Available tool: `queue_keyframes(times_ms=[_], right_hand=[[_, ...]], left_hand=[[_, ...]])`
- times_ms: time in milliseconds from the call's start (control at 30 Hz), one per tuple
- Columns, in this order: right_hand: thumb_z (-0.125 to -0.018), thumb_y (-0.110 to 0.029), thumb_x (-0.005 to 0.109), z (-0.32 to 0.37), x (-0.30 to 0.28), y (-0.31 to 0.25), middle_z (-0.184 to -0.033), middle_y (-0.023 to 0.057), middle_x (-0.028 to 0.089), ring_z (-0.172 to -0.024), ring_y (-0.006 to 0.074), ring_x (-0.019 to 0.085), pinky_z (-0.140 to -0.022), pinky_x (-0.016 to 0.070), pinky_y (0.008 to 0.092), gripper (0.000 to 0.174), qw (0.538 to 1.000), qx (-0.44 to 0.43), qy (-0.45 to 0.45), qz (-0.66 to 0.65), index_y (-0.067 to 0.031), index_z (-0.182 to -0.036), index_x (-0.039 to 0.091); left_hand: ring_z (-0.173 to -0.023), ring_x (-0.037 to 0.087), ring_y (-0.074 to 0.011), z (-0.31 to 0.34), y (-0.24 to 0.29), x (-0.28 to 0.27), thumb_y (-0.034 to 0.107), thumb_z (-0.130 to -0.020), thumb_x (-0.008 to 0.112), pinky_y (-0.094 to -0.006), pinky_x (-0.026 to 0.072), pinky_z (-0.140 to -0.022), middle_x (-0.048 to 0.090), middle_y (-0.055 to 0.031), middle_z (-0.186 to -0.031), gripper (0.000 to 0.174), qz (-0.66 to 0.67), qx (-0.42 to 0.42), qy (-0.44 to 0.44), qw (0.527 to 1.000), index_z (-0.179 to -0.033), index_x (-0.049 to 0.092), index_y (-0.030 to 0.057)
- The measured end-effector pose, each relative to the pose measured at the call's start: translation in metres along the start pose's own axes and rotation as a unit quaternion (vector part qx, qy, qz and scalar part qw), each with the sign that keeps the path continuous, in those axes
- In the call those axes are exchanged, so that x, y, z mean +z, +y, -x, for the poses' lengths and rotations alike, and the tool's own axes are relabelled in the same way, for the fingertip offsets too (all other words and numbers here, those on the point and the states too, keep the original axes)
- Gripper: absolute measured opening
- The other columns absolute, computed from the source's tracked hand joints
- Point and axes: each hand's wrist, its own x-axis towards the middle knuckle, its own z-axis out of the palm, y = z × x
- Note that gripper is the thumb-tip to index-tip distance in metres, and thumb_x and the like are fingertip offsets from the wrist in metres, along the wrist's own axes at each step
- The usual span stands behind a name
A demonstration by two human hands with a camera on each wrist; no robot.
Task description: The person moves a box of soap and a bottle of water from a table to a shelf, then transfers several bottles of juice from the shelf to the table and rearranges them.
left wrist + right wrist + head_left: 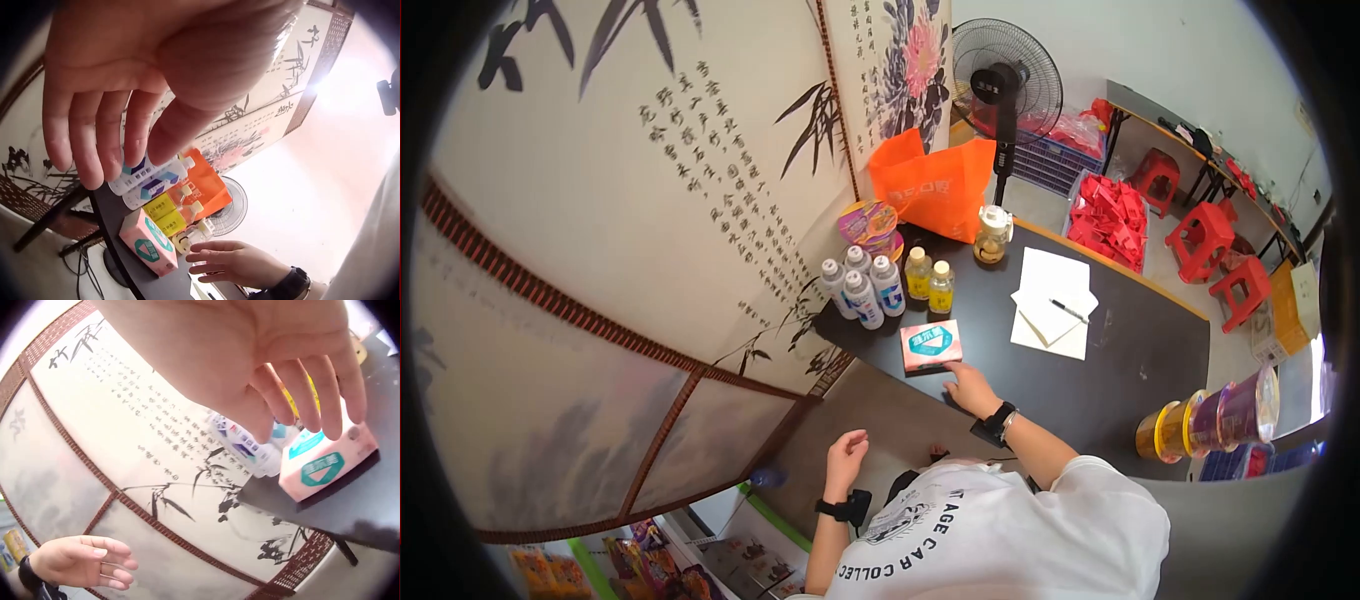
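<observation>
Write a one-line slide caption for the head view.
A right hand close by the pink box near bottles on a dark table, the left hand empty.

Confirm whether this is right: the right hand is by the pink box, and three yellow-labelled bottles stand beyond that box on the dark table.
Wrong on the count: the head view shows two yellow-labelled bottles, not three. The rest is right: they stand beyond the pink box on the dark table, and the right hand is by that box.
</observation>
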Motion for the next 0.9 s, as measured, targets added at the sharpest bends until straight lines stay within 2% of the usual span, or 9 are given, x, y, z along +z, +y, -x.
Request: queue_keyframes(times_ms=[133, 267, 400, 500, 667, 700, 800, 833, 900], right_hand=[[-0.078, -0.016, 0.065, -0.017, -0.011, 0.030, -0.114, 0.0240, 0.055, -0.101, 0.0386, 0.055, -0.089, 0.0442, 0.0409, 0.048, 0.995, 0.077, 0.056, -0.003, 0.0036, -0.119, 0.048], [-0.079, -0.019, 0.065, -0.035, -0.008, 0.056, -0.121, 0.0290, 0.049, -0.113, 0.0389, 0.050, -0.095, 0.0411, 0.0393, 0.060, 0.974, 0.201, 0.006, -0.105, 0.0072, -0.126, 0.040], [-0.078, -0.022, 0.067, -0.036, 0.000, 0.066, -0.123, 0.0302, 0.048, -0.115, 0.0377, 0.049, -0.095, 0.0408, 0.0386, 0.067, 0.958, 0.242, -0.012, -0.151, 0.0081, -0.129, 0.037], [-0.076, -0.023, 0.068, -0.037, -0.002, 0.065, -0.122, 0.0307, 0.048, -0.115, 0.0376, 0.049, -0.095, 0.0405, 0.0380, 0.072, 0.957, 0.251, -0.027, -0.142, 0.0084, -0.131, 0.033], [-0.075, -0.023, 0.070, -0.042, 0.006, 0.071, -0.124, 0.0302, 0.047, -0.115, 0.0367, 0.049, -0.095, 0.0403, 0.0369, 0.079, 0.951, 0.253, -0.037, -0.174, 0.0071, -0.134, 0.028], [-0.074, -0.024, 0.071, -0.044, 0.011, 0.074, -0.125, 0.0295, 0.047, -0.116, 0.0360, 0.049, -0.096, 0.0394, 0.0368, 0.082, 0.948, 0.246, -0.038, -0.200, 0.0066, -0.135, 0.026], [-0.074, -0.004, 0.068, -0.050, 0.028, 0.081, -0.118, 0.0133, 0.055, -0.107, 0.0210, 0.053, -0.092, 0.0420, 0.0326, 0.063, 0.919, 0.182, -0.094, -0.336, 0.0020, -0.129, 0.038], [-0.074, 0.002, 0.066, -0.047, 0.038, 0.080, -0.113, 0.0080, 0.057, -0.105, 0.0179, 0.053, -0.093, 0.0413, 0.0313, 0.054, 0.928, 0.186, -0.054, -0.319, 0.0003, -0.123, 0.043], [-0.074, 0.001, 0.066, -0.040, 0.044, 0.081, -0.110, 0.0072, 0.058, -0.100, 0.0162, 0.055, -0.087, 0.0437, 0.0299, 0.052, 0.927, 0.175, -0.057, -0.327, -0.0013, -0.122, 0.045]], left_hand=[[-0.091, 0.061, -0.0152, -0.043, -0.012, 0.031, 0.005, -0.084, 0.060, -0.0258, 0.0488, -0.078, 0.064, -0.0095, -0.098, 0.024, 0.032, -0.026, -0.064, 0.997, -0.107, 0.059, -0.0031], [-0.084, 0.060, -0.0127, -0.078, -0.014, 0.054, 0.010, -0.085, 0.060, -0.0240, 0.0482, -0.074, 0.065, -0.0079, -0.096, 0.025, 0.038, -0.068, -0.102, 0.992, -0.107, 0.060, -0.0016], [-0.083, 0.059, -0.0113, -0.112, -0.017, 0.067, 0.014, -0.084, 0.061, -0.0228, 0.0464, -0.071, 0.064, -0.0073, -0.099, 0.031, 0.011, -0.113, -0.135, 0.984, -0.113, 0.058, 0.0015], [-0.103, 0.058, -0.0223, -0.136, -0.009, 0.076, 0.010, -0.078, 0.062, -0.0288, 0.0471, -0.084, 0.058, -0.0179, -0.116, 0.050, 0.002, -0.147, -0.129, 0.981, -0.123, 0.049, -0.0044], [-0.111, 0.052, -0.0257, -0.165, -0.020, 0.092, 0.010, -0.075, 0.065, -0.0314, 0.0451, -0.088, 0.048, -0.0213, -0.128, 0.067, -0.032, -0.119, -0.130, 0.984, -0.134, 0.036, -0.0040], [-0.112, 0.052, -0.0254, -0.169, -0.026, 0.095, 0.009, -0.075, 0.065, -0.0313, 0.0439, -0.089, 0.049, -0.0208, -0.127, 0.067, -0.034, -0.097, -0.147, 0.984, -0.134, 0.036, -0.0033], [-0.112, 0.051, -0.0224, -0.166, -0.008, 0.096, 0.004, -0.074, 0.064, -0.0301, 0.0403, -0.093, 0.052, -0.0158, -0.124, 0.066, -0.012, -0.079, -0.189, 0.979, -0.134, 0.037, 0.0010], [-0.111, 0.051, -0.0208, -0.163, -0.007, 0.096, 0.001, -0.073, 0.063, -0.0295, 0.0397, -0.093, 0.054, -0.0133, -0.123, 0.066, 0.000, -0.085, -0.214, 0.973, -0.134, 0.038, 0.0030], [-0.106, 0.051, -0.0157, -0.160, -0.010, 0.092, -0.004, -0.072, 0.062, -0.0281, 0.0401, -0.091, 0.056, -0.0062, -0.118, 0.066, 0.038, -0.100, -0.249, 0.962, -0.134, 0.040, 0.0063]])
